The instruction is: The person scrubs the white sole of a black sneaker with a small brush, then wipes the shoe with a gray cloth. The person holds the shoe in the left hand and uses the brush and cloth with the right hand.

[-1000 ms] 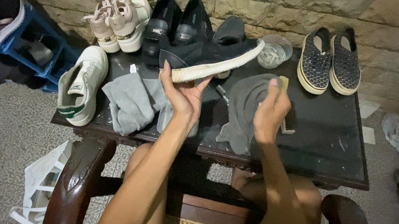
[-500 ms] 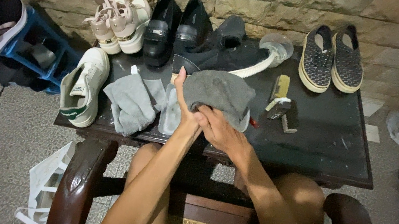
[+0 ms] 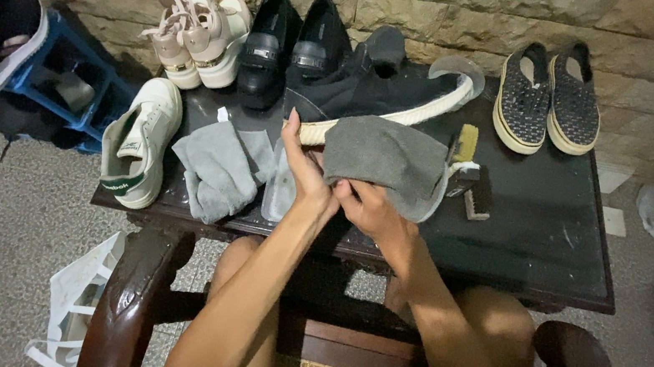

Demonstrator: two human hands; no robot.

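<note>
Both my hands are at the front middle of the dark table (image 3: 555, 239). My right hand (image 3: 367, 207) grips the lower edge of a grey cloth (image 3: 387, 158). My left hand (image 3: 302, 165) stands upright with fingers stretched, pressed to the cloth's left edge and holding it there. Just behind the cloth a black sneaker with a white sole (image 3: 373, 89) lies tilted on the table. A small brush with a yellow-green back (image 3: 465, 155) lies to the right of the cloth, free of both hands.
On the table: a white sneaker (image 3: 137, 142), crumpled grey cloths (image 3: 215, 167), beige platform shoes (image 3: 199, 36), black loafers (image 3: 290, 44), dotted slip-ons (image 3: 549, 95). A blue crate with shoes (image 3: 64, 73) stands left. My knees and a wooden chair (image 3: 135, 301) are below.
A second ago my left hand held up the black sneaker and my right held the brush. Both now lie on the table, and my hands have taken the grey cloth.
</note>
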